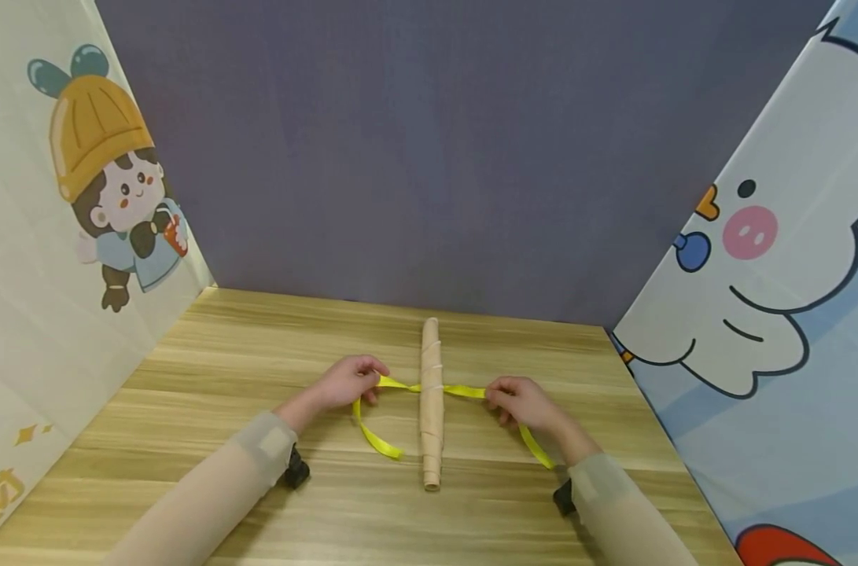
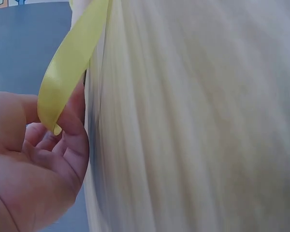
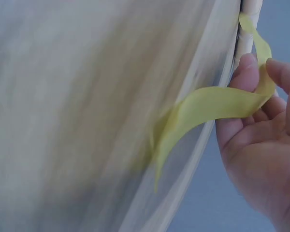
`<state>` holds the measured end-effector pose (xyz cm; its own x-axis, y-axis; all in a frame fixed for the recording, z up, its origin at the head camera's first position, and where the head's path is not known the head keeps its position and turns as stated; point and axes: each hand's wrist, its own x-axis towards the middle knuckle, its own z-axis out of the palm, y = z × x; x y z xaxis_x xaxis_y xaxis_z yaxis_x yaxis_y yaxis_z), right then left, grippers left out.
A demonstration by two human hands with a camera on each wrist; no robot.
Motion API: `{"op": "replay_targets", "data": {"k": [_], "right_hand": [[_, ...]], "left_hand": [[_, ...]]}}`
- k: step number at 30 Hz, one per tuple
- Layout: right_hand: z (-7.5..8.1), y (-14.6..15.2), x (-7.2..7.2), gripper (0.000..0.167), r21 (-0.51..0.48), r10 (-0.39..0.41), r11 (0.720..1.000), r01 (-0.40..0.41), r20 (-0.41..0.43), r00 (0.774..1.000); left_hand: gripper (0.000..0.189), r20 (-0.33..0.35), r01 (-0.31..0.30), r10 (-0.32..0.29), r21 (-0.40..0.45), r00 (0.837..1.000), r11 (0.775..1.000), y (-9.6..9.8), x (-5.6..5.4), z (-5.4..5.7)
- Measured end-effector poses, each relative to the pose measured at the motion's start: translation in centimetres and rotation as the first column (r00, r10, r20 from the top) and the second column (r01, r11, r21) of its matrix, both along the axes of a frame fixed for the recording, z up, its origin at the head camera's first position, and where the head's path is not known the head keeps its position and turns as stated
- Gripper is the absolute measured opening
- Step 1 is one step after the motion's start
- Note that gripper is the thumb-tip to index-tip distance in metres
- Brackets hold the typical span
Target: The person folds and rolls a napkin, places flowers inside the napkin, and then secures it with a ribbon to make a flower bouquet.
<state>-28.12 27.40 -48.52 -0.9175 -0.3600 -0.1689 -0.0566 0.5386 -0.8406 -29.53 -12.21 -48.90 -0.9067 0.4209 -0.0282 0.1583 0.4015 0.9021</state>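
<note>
A tan, paper-like roll [image 1: 432, 428] lies lengthwise on the wooden table, with overlapping wrapped edges along it. From both sides of its middle runs a yellow ribbon [image 1: 464, 391]; the stretch at the roll itself is hidden. My left hand [image 1: 345, 382] pinches the ribbon left of the roll, and its loose end curves down to the tabletop. On the other side, my right hand [image 1: 529, 404] pinches it between thumb and fingers, the tail hanging toward the wrist. Up close, the ribbon [image 2: 70, 70] looks flat and satiny in the left wrist view.
The wood-grain table [image 1: 259, 330] meets a dark grey-blue panel [image 1: 414, 157] at the back. Cartoon-printed panels stand at the left [image 1: 18, 314] and right [image 1: 811, 259]. Small black devices sit under the left wrist [image 1: 297, 469] and right wrist [image 1: 565, 498].
</note>
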Motion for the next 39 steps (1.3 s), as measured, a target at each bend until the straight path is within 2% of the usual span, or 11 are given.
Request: {"op": "replay_targets", "data": {"k": [7, 19, 23, 28, 34, 39], "right_hand": [[0.1, 0.5, -0.2, 0.027, 0.029, -0.087, 0.996, 0.088, -0.02, 0.996], [0.0, 0.9, -0.3, 0.026, -0.002, -0.134, 0.991, 0.134, 0.024, 0.991], [0.2, 1.1, -0.4, 0.034, -0.032, -0.159, 0.986, 0.161, 0.047, 0.986], [0.5, 1.4, -0.6, 0.046, -0.01, -0.183, 0.983, 0.184, 0.053, 0.982], [0.3, 1.7, -0.9, 0.033, -0.01, -0.157, 0.988, 0.157, 0.013, 0.988], [0.1, 1.9, -1.0, 0.028, 0.049, -0.155, 0.986, 0.157, -0.043, 0.987]], "left_hand": [[0.022, -0.023, -0.035, 0.034, -0.026, 0.999, 0.999, -0.8, -0.4, -0.3], [0.018, -0.037, -0.092, 0.09, -0.058, 0.995, 0.994, -1.6, -0.8, -0.3], [0.018, -0.018, -0.115, 0.114, -0.072, 0.993, 0.991, -1.7, -0.9, -0.2], [0.017, -0.023, -0.115, 0.113, -0.065, 0.993, 0.991, -1.8, -1.0, -0.2], [0.017, -0.025, -0.119, 0.118, -0.047, 0.993, 0.992, -1.9, -1.0, -0.3], [0.016, -0.018, -0.12, 0.12, -0.055, 0.993, 0.991, -2.0, -1.1, -0.3]]}}
